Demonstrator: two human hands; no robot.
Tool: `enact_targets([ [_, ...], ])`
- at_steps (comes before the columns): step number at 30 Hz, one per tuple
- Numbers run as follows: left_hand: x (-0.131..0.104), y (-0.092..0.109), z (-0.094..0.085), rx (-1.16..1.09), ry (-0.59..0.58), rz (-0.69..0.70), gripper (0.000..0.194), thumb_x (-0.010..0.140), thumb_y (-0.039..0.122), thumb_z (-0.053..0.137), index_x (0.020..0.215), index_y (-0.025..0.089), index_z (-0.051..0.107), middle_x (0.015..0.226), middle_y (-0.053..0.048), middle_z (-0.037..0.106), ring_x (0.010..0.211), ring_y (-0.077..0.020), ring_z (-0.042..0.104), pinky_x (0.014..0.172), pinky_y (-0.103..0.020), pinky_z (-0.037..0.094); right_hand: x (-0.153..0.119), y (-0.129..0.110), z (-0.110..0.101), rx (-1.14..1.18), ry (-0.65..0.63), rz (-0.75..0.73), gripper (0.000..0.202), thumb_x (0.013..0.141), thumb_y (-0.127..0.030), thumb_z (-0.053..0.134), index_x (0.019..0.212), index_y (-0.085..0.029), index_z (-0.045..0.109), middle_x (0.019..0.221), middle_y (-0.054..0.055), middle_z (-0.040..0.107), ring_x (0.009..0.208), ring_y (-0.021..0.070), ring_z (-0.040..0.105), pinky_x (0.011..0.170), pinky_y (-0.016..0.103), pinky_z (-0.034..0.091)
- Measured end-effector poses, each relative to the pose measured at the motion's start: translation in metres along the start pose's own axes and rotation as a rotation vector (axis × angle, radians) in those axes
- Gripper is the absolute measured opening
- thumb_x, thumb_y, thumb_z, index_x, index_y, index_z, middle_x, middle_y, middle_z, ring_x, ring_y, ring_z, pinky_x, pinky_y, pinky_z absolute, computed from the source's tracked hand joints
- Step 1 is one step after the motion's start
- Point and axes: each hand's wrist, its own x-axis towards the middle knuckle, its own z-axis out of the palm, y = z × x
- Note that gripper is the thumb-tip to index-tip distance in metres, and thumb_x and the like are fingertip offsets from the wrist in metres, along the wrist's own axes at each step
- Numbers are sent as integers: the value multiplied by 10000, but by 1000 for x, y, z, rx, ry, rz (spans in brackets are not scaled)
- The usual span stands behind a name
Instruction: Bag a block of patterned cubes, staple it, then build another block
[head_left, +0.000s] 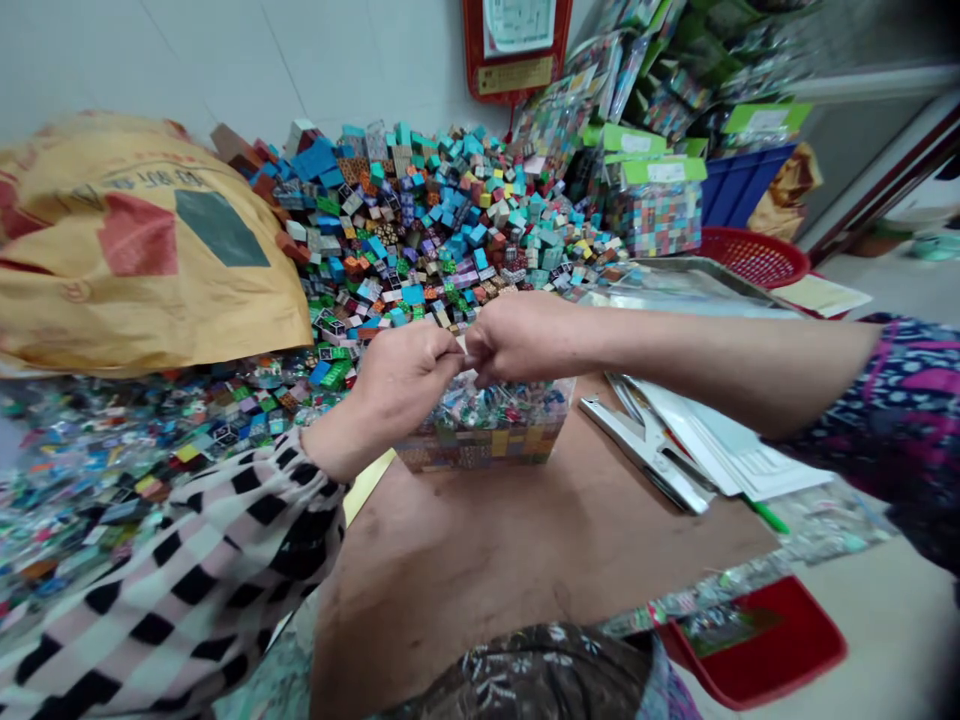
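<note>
My left hand (405,375) and my right hand (521,335) meet above a clear plastic pack of blocks (480,443). Both are closed, fingers and thumbs pinched together where they touch. What lies between the fingertips is too small and hidden to make out. The pack stands on a brown board (480,560); rows of coloured blocks form its lower part, and small glossy pieces lie on top. My hands cover its back edge.
A big heap of loose blocks (420,230) fills the back, beside a yellow sack (150,260). A metal stapler (649,455) and papers (750,460) lie right. Green-topped packs (660,205), a red basket (750,257) and a red bin (787,650) are around.
</note>
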Motion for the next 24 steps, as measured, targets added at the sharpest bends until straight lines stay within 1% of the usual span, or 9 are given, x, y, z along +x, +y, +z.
enact_targets([
  [5,3,9,-18,172,-175,96,151,755,286,642,629,208,669,633,-50,623,775,-248,573,726,-364,413,-2,-2,4,-58,94,-8,165,770,-210,606,861,-209,743,840,65,723,782,204,634,613,285,380],
  [8,5,12,-19,232,-142,115,188,694,288,702,545,213,616,639,-57,617,844,-280,537,795,-418,390,-5,-5,4,-64,97,-17,163,768,-204,594,835,-214,742,852,68,732,800,216,644,609,286,372],
  [11,7,10,-13,212,-119,139,184,750,229,638,567,219,633,693,-35,644,824,-239,529,838,-412,374,-8,-5,4,-62,110,-36,169,792,-201,576,839,-205,738,872,79,736,825,221,646,635,290,381],
  [14,7,6,-5,144,-79,125,196,776,209,619,584,228,647,616,-9,607,732,-205,539,830,-402,365,-16,-3,-2,-68,113,-68,173,818,-188,574,887,-197,732,910,81,733,871,218,640,692,294,399],
  [16,7,3,-1,48,-48,95,190,763,247,663,574,238,649,571,-3,586,683,-204,548,800,-401,364,-29,2,-7,-28,169,-88,193,841,-215,580,979,-204,714,974,70,724,909,213,632,730,297,411],
  [18,6,2,2,-33,-17,71,198,744,298,705,562,245,648,568,-5,597,679,-214,565,777,-399,367,-46,13,-7,50,314,-50,243,893,-281,543,1092,-215,668,1059,63,703,953,210,620,763,303,424],
  [21,5,1,4,-51,4,70,231,739,347,715,545,249,635,561,-4,609,681,-214,573,742,-376,377,-75,44,19,140,511,241,322,979,-365,369,1115,-209,616,1057,84,685,941,219,616,760,326,440],
  [22,5,1,4,-50,1,72,242,741,355,711,540,248,629,557,-4,607,674,-211,572,722,-363,378,-85,55,36,152,495,358,339,983,-383,339,1072,-208,615,998,90,688,897,227,619,737,333,442],
  [24,3,1,5,-51,-8,71,260,758,354,687,534,243,618,559,-6,598,658,-203,568,677,-339,371,-102,75,78,169,287,525,329,955,-430,380,983,-196,610,884,108,680,812,250,624,694,347,440],
])
